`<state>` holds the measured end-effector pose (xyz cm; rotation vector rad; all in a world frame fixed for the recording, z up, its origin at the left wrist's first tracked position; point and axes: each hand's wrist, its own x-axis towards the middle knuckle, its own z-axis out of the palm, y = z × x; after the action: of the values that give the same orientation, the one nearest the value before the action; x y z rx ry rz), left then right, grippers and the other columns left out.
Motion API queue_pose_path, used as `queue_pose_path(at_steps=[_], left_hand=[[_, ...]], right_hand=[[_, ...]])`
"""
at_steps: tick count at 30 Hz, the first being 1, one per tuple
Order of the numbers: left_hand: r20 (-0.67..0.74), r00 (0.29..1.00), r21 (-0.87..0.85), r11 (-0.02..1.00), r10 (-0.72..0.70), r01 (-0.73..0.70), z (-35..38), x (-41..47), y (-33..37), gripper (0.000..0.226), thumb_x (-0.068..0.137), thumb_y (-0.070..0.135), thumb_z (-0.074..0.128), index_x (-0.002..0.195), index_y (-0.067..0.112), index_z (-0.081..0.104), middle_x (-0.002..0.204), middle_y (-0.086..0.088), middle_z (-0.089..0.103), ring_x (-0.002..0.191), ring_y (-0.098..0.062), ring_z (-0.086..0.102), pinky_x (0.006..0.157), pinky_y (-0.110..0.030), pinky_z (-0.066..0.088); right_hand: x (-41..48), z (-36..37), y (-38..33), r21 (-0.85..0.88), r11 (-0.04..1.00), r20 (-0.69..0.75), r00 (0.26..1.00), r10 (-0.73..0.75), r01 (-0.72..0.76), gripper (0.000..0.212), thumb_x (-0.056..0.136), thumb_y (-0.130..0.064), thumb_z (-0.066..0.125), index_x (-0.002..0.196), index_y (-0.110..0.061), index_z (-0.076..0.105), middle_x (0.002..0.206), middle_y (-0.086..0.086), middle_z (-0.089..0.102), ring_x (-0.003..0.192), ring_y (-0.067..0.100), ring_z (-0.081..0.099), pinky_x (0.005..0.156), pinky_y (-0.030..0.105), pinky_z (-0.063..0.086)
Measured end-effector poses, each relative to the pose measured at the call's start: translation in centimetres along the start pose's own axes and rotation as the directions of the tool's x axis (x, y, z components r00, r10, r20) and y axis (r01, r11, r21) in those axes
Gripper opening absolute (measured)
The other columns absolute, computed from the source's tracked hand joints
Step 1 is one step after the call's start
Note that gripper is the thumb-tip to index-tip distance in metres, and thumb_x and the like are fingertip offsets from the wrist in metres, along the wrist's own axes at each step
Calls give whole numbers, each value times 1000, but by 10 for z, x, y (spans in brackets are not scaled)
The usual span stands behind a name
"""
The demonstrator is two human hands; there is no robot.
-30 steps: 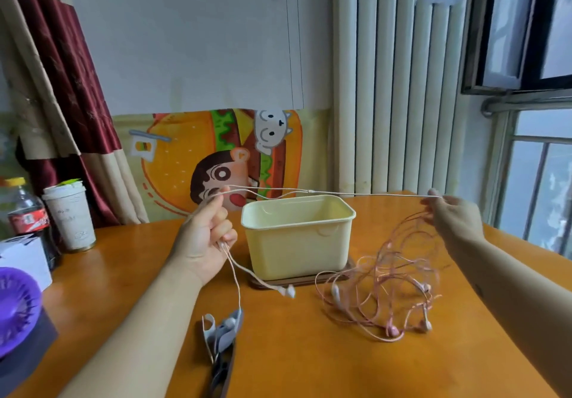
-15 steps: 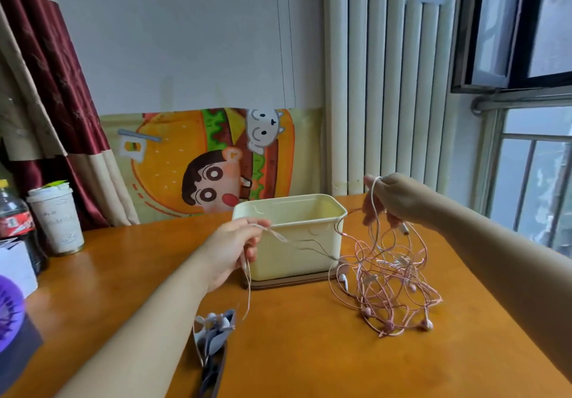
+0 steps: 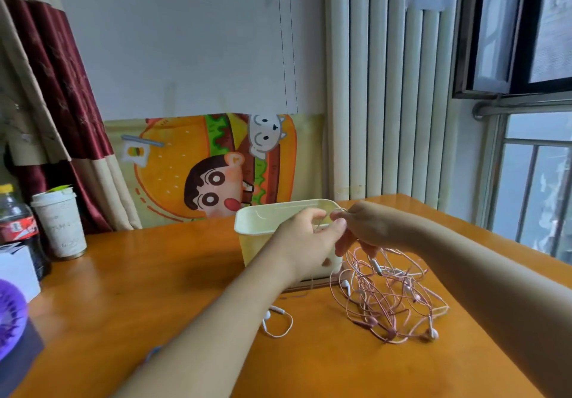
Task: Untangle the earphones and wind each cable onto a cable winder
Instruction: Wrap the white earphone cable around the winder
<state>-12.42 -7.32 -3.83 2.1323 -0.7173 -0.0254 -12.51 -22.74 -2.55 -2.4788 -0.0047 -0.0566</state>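
Before the tub (image 3: 252,243), a cable (image 3: 319,224) is pinched by the left hand (image 3: 306,246); the tangle (image 3: 390,298), right of the tub, is gripped and raised by the right hand (image 3: 371,230), seemingly so one strand can be freed.

Nothing reads — the red label on the bottle (image 3: 19,227) and faint print on the paper cup (image 3: 60,227) are blurred.

Soft daylight from window (image 3: 532,199), right of frame. Table (image 3: 139,277) sheen, dim shadow at centre. Edges bend, wide-angle. Left hand (image 3: 306,243), right hand (image 3: 371,227) slightly blurred; cable (image 3: 319,225) between barely resolved.
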Motion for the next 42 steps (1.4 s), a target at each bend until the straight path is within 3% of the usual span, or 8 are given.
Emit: queue_pose_path(at_steps=[6,11,21,28,31,34,38,42], left_hand=[[-292,951,-96,986,104,-137,-10,0,-5,46,104,33,38,64,24,59,38,9,33,43,-5,34,54,-26,31],[-445,894,-470,836,52,-282,-37,0,-5,44,103,35,40,63,22,52,45,13,30,39,-5,27,49,-25,22],[-695,703,-678,461,-150,-572,-84,-6,23,40,104,32,40,69,15,51,43,12,32,39,-4,25,42,-18,23],[-806,547,-586,435,-225,-684,-90,1,46,41,104,37,40,69,21,55,57,18,55,44,-2,36,47,-15,32],[-730,600,-681,262,-329,-684,-96,6,49,38,104,36,40,73,18,52,81,8,70,48,-1,55,51,-15,41],[-647,564,-707,127,-513,-695,-98,9,47,34,104,36,38,79,18,52,69,7,69,53,-2,64,52,-16,46],[-725,462,-665,345,-511,-662,-92,15,38,36,105,39,34,86,20,59,75,6,66,59,-8,48,56,-18,37],[-762,569,-625,577,-308,-525,-70,23,16,47,104,46,28,132,19,53,110,6,69,88,-26,65,68,-30,53]], right_hand=[[-9,3,24,-281,945,59,986,-159,169,25,95,-33,54,95,-16,73,72,-11,69,52,3,57,53,15,47],[0,12,58,-304,941,-37,985,-168,149,27,90,-37,59,95,-14,73,78,-12,65,69,8,64,58,15,49],[-2,18,69,165,972,-42,986,-163,168,12,79,-32,69,81,-19,70,82,-1,70,74,10,66,69,19,55],[10,36,94,-334,941,66,997,-30,51,14,89,-21,64,103,-18,69,105,-6,68,95,4,63,85,14,51],[13,42,108,-371,928,-36,999,22,-34,13,94,-22,58,103,-23,68,104,-7,69,89,5,65,84,22,54],[9,46,109,-503,851,-223,974,45,-154,23,101,-32,39,94,-28,61,95,-10,65,82,9,63,82,28,54],[-4,48,93,-650,716,-357,934,7,-254,50,100,-51,19,68,-26,48,87,-14,54,84,7,55,98,37,31],[1,35,71,-658,722,-412,905,-108,-213,40,100,-49,29,99,-34,66,116,-11,58,110,13,48,94,34,35]])
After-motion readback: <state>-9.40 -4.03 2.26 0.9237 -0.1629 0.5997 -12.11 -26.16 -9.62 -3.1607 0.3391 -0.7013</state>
